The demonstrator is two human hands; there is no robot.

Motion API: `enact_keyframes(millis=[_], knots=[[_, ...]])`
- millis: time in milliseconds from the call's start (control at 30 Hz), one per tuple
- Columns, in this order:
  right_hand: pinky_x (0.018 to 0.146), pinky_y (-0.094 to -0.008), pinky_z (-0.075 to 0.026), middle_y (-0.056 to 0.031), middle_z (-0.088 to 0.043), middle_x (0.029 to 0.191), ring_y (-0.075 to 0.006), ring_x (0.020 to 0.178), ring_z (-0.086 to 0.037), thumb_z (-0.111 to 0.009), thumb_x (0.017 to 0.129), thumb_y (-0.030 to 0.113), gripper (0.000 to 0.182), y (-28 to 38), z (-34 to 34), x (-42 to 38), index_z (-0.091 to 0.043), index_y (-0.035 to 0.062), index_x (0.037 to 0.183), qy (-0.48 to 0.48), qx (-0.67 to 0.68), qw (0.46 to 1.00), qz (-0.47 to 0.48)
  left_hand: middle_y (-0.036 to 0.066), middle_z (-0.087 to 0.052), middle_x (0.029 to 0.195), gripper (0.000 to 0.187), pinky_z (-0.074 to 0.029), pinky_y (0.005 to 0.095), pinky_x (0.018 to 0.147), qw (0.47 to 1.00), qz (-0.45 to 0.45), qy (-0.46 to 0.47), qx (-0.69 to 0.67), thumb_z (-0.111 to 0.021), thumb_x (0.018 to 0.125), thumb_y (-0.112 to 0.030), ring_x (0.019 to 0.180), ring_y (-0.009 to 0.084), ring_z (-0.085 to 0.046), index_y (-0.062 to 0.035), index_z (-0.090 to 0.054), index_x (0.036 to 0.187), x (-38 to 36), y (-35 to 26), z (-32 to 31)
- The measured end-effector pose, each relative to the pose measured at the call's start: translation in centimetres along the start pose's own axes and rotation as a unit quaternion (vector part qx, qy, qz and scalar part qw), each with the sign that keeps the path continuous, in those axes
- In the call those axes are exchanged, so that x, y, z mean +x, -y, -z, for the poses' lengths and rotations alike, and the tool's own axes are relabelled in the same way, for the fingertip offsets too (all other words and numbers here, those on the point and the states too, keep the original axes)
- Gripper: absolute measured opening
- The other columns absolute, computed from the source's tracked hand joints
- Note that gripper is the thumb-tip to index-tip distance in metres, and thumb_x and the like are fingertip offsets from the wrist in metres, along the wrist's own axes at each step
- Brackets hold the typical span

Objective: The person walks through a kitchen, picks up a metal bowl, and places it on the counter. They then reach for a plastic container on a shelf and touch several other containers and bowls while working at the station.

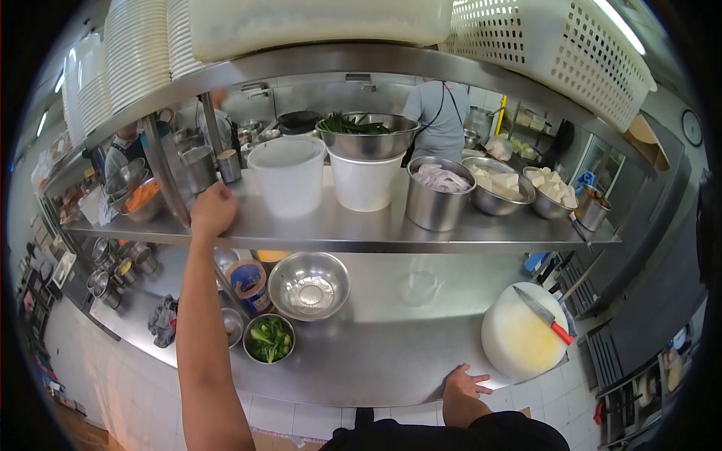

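Two hands are in sight; the bare left hand [214, 209] is up at the long, shiny steel shelf [338, 239], just beside the tall, round steel pot [198, 170]; its fingers are curled in, and I cannot tell if they hold something; the bare right hand [465, 392] is low, by the front edge of the smooth grey steel bench [391, 368], with its fingers wide and nothing seen in them, maybe to help the person lean.

The pot stands upright near the shelf's front, likely so a hand can get to it; next along are the cloudy, round plastic tub [287, 184] and the smooth white plastic bucket [365, 189]; a wide, shiny steel bowl [380, 146] of thin green leaves sits on the bucket, perhaps to save room; then comes the deep steel tin [436, 210] of pale, thin, wet-looking slices, its high sides good for keeping them in.

Below, on the bench, are the round, shiny steel basin [309, 289] and the small steel bowl of leafy greens [269, 338]; at the right, the pointed knife with a red handle [545, 316] lies flat across the thick, round white block [519, 349], which has a yellow stain.
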State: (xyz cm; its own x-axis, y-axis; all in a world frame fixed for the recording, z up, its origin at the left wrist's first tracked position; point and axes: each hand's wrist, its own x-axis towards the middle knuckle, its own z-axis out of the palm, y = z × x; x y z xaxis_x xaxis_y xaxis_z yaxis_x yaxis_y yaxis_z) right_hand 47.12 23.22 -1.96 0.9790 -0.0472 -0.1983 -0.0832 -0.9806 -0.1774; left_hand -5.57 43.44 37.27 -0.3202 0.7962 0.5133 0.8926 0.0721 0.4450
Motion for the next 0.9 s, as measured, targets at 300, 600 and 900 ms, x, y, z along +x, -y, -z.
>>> enact_keyframes(millis=[300, 600, 900], knots=[[0.093, -0.0511, -0.051, -0.0337, -0.004, 0.161, -0.0436, 0.118, -0.055, -0.05, 0.089, 0.059, 0.09, 0.0, -2.5, 1.7, -0.015, 0.0171, 0.161, -0.001, -0.064, 0.997, 0.049, 0.015, -0.073, 0.1, 0.027, -0.052, 0.045, 0.087, 1.0, 0.005, -0.002, -0.003, -0.059, 0.081, -0.027, 0.1, 0.0368, -0.067, -0.0094, -0.07, 0.097, 0.0, -0.2, 0.1], [0.095, -0.0505, -0.049, -0.0322, -0.006, 0.162, -0.0433, 0.117, -0.055, -0.048, 0.088, 0.06, 0.09, 0.1, -2.1, 1.4, -0.015, 0.0175, 0.16, 0.003, -0.045, 0.998, 0.035, 0.016, -0.073, 0.102, 0.028, -0.051, 0.0444, 0.09, 1.0, 0.022, 0.009, 0.009, -0.058, 0.083, -0.029, 0.102, 0.0371, -0.066, -0.0103, -0.07, 0.1, -0.2, -0.6, 0.4], [0.097, -0.0502, -0.048, -0.032, -0.007, 0.162, -0.0429, 0.118, -0.055, -0.046, 0.09, 0.061, 0.089, 0.1, -1.1, 0.8, -0.014, 0.0186, 0.161, 0.009, -0.045, 0.999, 0.021, 0.017, -0.073, 0.101, 0.027, -0.051, 0.0447, 0.089, 1.0, 0.014, -0.002, -0.002, -0.058, 0.083, -0.028, 0.102, 0.0373, -0.067, -0.0096, -0.07, 0.098, -0.4, -0.5, 0.4]])
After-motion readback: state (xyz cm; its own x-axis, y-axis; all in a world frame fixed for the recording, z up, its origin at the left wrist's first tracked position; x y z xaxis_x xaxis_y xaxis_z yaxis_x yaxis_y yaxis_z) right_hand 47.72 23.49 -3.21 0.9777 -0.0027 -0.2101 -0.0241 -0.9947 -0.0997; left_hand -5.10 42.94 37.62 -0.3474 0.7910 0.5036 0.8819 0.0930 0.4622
